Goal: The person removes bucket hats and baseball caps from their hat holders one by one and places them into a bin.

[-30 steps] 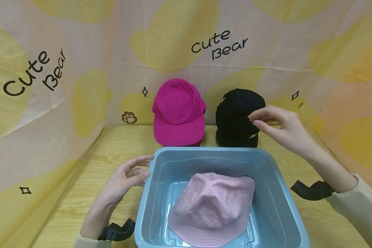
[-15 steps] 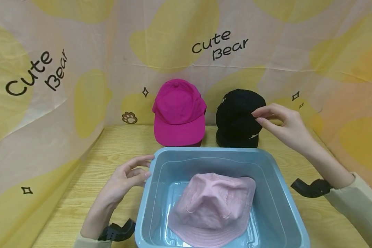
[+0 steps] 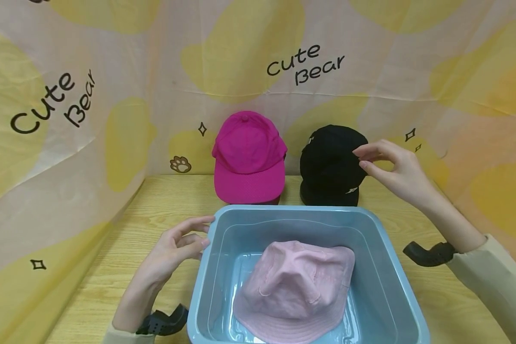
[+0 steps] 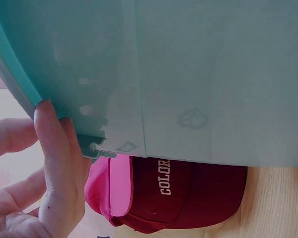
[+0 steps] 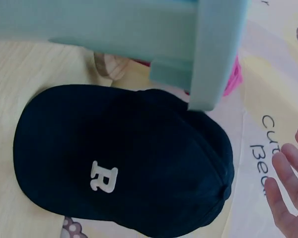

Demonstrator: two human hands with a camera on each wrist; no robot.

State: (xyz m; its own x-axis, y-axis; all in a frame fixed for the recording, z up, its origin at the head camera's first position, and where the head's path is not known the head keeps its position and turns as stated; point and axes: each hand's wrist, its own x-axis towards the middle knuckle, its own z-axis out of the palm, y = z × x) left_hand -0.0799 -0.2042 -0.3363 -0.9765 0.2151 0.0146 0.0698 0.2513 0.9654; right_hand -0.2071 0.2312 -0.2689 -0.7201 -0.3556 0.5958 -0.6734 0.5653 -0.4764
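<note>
My left hand (image 3: 174,243) is at the left side of a light blue plastic basin (image 3: 395,258), its relaxed fingertips touching the outside of the rim. Inside the basin lies a pale pink bucket hat (image 3: 292,282), brim down. My right hand (image 3: 400,169) hovers by a black cap (image 3: 331,157) behind the basin, thumb and fingers loosely bent with nothing between them. In the right wrist view, the dark cap (image 5: 134,153) bears a white letter R and the right fingers (image 5: 290,181) are apart from it.
A bright magenta cap (image 3: 249,148) stands behind the basin, left of the black one. The left wrist view also shows a dark red cap (image 4: 188,193) with white lettering beside the pink. A printed cloth (image 3: 223,48) forms walls around the wooden table (image 3: 163,196).
My right hand has drifted slightly up and to the right, away from the black cap. The left hand, basin and hats stay in place.
</note>
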